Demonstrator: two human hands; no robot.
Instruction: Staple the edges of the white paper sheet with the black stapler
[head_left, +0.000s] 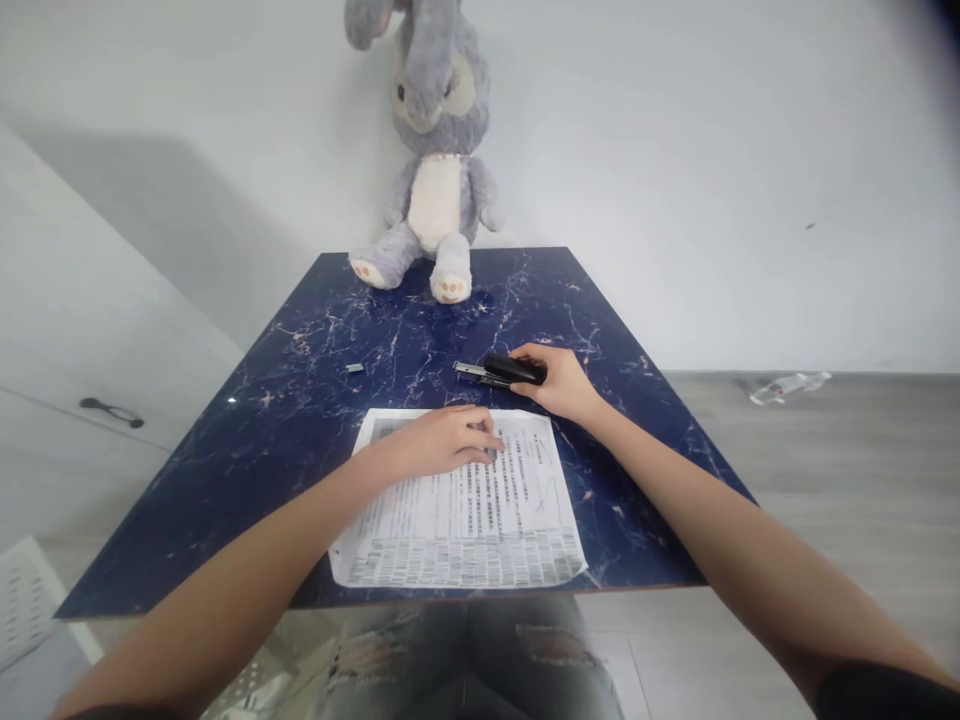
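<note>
A printed paper sheet (480, 510) lies on the dark blue marbled table (300, 420), near its front edge. My left hand (442, 440) rests flat on the top of the sheet, fingers stretched out. Just beyond the paper lies a black stapler (499, 371) with a metal tip pointing left. My right hand (559, 380) is closed around the stapler's right end.
A grey plush rabbit (439, 150) sits at the table's far edge against the white wall. A small strip of staples (355, 368) lies left of the stapler. A white cabinet with a black handle (111, 410) stands to the left. A clear plastic bottle (787, 385) lies on the floor at right.
</note>
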